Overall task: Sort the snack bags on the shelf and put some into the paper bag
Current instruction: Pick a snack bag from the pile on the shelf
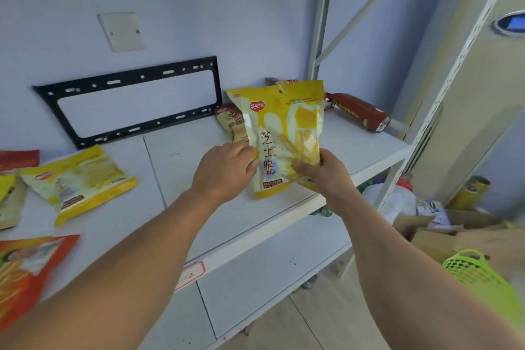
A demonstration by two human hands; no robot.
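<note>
Both hands, left hand (227, 170) and right hand (321, 172), pinch the yellow snack bag (284, 133) upright on the shelf (184, 156); sorting seems underway, and next it likely needs a matching pile.

Person, head-camera view: two forearms, bare from elbow to wrist, no sleeves in frame. Left hand (227, 170) and right hand (324, 172) bare: no gloves, rings, watch or wristband. Short, unpainted fingernails.
</note>
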